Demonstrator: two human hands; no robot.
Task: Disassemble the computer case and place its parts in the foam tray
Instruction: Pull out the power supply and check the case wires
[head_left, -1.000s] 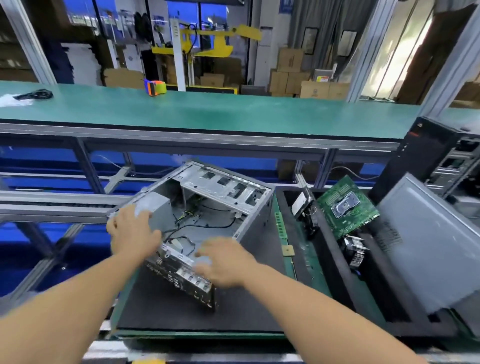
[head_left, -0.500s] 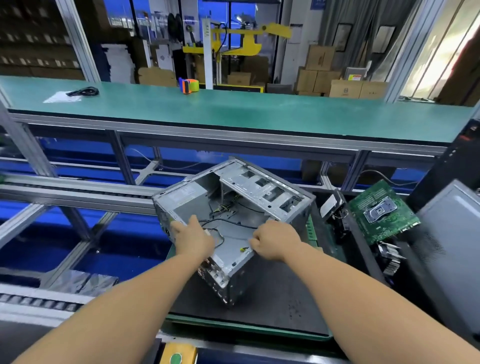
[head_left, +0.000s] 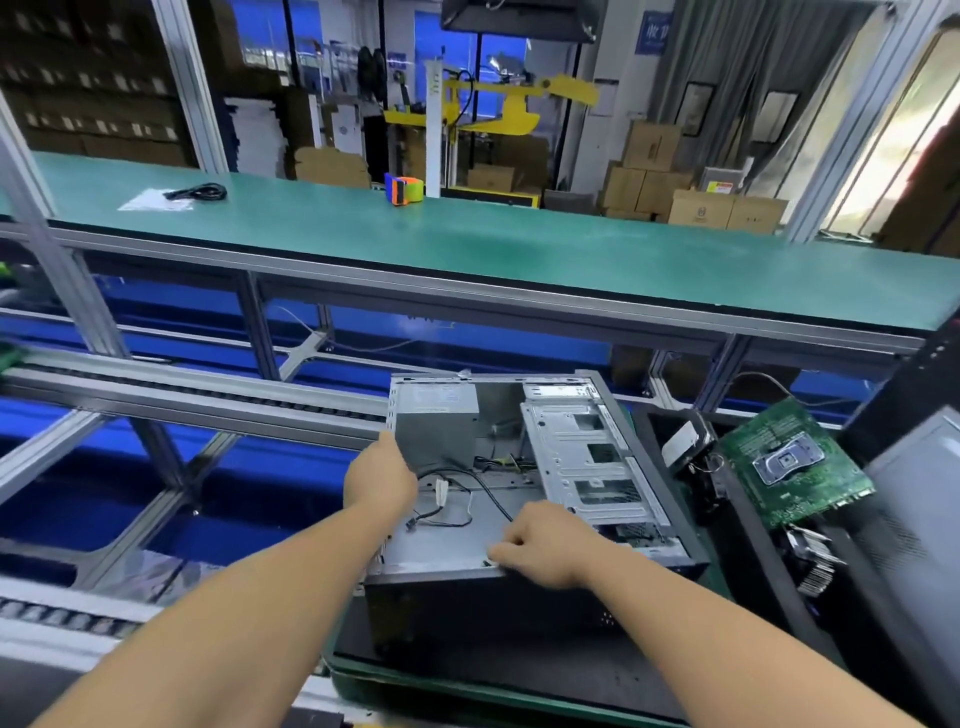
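The grey metal computer case (head_left: 447, 551) lies on a black mat with its open side up. Inside sit a power supply (head_left: 436, 421) at the far left, a drive cage (head_left: 587, 457) on the right and loose black cables (head_left: 457, 488). My left hand (head_left: 382, 478) holds the case's left wall beside the power supply. My right hand (head_left: 540, 545) grips the near wall with curled fingers. The black foam tray (head_left: 748, 540) stands right of the case. It holds a green motherboard (head_left: 795, 462), a black-and-white part (head_left: 691, 447) and a finned heat sink (head_left: 810, 561).
A grey side panel (head_left: 914, 519) leans at the far right. The black mat (head_left: 519, 670) reaches toward me past the case. Behind runs a long green bench (head_left: 519, 249) with a tape dispenser (head_left: 405, 188) and a black cord (head_left: 200, 192). A roller conveyor frame (head_left: 197, 395) is on the left.
The case has been turned from a tilted, cornerwise pose to lying flat and square. My left hand moved to its left wall and my right hand to its near wall.
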